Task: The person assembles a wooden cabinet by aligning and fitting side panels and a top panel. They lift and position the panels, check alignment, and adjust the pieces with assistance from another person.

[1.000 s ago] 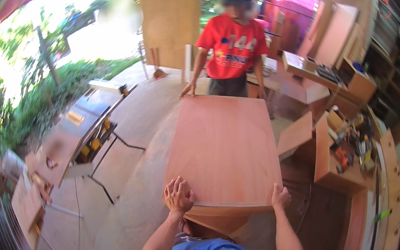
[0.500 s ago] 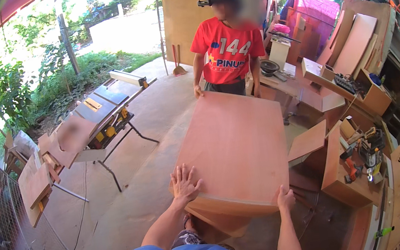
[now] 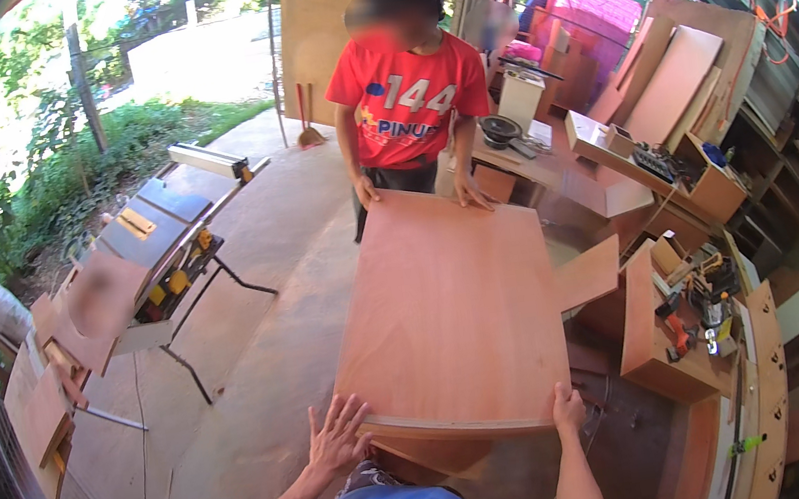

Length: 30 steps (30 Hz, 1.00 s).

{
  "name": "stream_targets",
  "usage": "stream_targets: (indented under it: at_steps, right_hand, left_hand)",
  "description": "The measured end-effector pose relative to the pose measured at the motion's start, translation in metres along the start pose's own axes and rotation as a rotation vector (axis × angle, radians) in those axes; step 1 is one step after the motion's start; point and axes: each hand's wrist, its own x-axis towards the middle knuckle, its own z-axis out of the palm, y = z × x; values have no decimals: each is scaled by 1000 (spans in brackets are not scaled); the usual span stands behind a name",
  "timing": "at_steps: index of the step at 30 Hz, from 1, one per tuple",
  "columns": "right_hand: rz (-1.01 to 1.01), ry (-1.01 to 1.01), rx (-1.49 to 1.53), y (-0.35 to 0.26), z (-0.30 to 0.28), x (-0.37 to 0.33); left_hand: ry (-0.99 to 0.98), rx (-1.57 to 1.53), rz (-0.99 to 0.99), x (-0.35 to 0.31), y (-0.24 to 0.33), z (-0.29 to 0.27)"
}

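A broad reddish-brown wooden panel (image 3: 453, 308) lies level in front of me, with more wood showing under its near edge. My left hand (image 3: 339, 439) is at the near left corner, fingers spread, the tips at the panel's edge. Around the near right corner my right hand (image 3: 569, 407) is closed, thumb up along the side. Across from me a person in a red shirt (image 3: 405, 97) stands at the far edge. One of that person's hands (image 3: 365, 191) is on the far left corner and the other hand (image 3: 473, 191) rests on the far edge.
A table saw (image 3: 163, 215) on folding legs stands to the left, with wooden boards (image 3: 36, 398) beside it. At right, a wooden box (image 3: 646, 318) carries an orange power drill (image 3: 675, 326) and other tools. Boards and cabinet parts lean behind. A cable (image 3: 143, 485) crosses the concrete floor.
My left hand has slid back from the panel's top to its near corner. The other person's far-right hand has come onto the panel's edge, and their head has tipped down. My view has shifted.
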Motion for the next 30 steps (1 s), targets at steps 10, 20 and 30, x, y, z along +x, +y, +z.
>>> stream_targets:
  at_steps: [10, 20, 30]
  right_hand:
    - [-18, 29, 18, -2, 6, 3]
    - [74, 155, 58, 3, 23, 8]
    - [177, 184, 21, -16, 14, 1]
  left_hand:
    - [78, -942, -887, 24, -98, 19]
    - [133, -701, -520, 75, -2, -16]
    - [275, -572, -552, 76, 1, 9]
